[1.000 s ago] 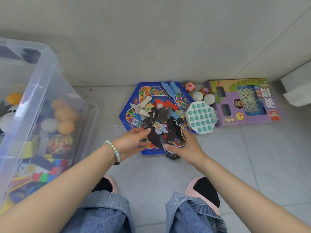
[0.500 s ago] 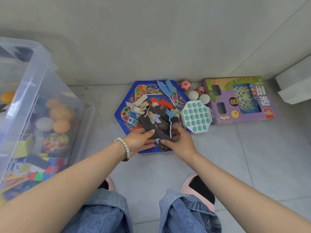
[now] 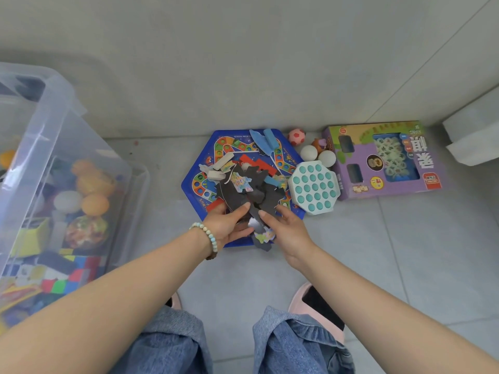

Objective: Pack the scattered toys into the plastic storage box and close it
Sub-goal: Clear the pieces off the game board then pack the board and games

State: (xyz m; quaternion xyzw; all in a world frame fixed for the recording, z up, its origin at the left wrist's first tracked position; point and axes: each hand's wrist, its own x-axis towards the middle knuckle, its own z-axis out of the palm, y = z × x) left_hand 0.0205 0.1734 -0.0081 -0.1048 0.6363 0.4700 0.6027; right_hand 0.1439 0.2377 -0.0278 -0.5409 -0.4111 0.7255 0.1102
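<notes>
A blue hexagonal game board [image 3: 216,157] lies on the floor with a heap of dark puzzle pieces [image 3: 253,193] on it. My left hand [image 3: 228,222] and my right hand [image 3: 286,228] both grip the near side of the heap, thumbs on top, with a few pieces hanging between them. A white and teal pop toy [image 3: 313,186] leans on the board's right edge. Behind it lie a red and white ball [image 3: 297,136] and two white balls [image 3: 309,152]. The clear plastic storage box [image 3: 89,147] stands open at the left, with balls and coloured toys inside.
A purple boxed game [image 3: 359,168] lies flat at the right, against the wall. A white object [image 3: 475,139] juts in at the far right. My knees and pink slippers are at the bottom, on grey floor tiles.
Both hands have closed in on the near side of the puzzle heap and bunched the pieces together. A few pieces now hang off the board's front edge.
</notes>
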